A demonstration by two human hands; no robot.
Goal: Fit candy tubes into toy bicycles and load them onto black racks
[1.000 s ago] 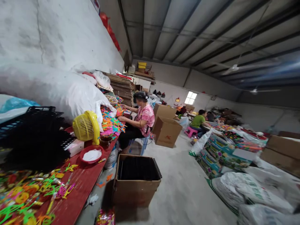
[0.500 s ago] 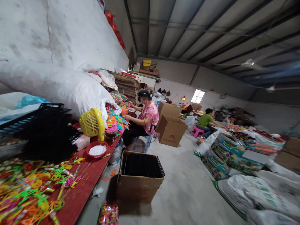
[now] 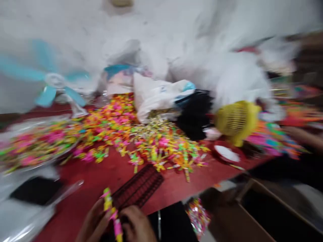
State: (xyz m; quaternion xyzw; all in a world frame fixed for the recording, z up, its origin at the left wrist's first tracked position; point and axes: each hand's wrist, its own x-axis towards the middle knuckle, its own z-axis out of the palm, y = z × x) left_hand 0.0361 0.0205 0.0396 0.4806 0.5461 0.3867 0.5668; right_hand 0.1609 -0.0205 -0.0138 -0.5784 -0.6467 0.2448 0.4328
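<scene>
Low in the head view, my left hand [image 3: 93,222] is closed around a row of small yellow and pink plastic pieces [image 3: 116,226]. My right hand [image 3: 139,224] is just right of that row, its fingers curled; blur hides what is in them. Beyond my right hand, a black plastic rack [image 3: 141,185] with a grid of slots lies tilted on the red table [image 3: 101,178], its near end close to my fingers. A heap of brightly coloured small plastic toys [image 3: 161,144] spreads across the table behind the rack.
To the left are a clear plastic bag [image 3: 15,222] and a pale blue fan [image 3: 55,80]. A yellow fan [image 3: 236,121] and a red bowl of white material [image 3: 228,153] stand to the right. An open cardboard box [image 3: 232,215] is below the table edge. Another person's arm [image 3: 302,137] shows far right.
The view has swung left and down from the wide room to the table. My two hands, the coloured pieces and the black rack between them have come into view.
</scene>
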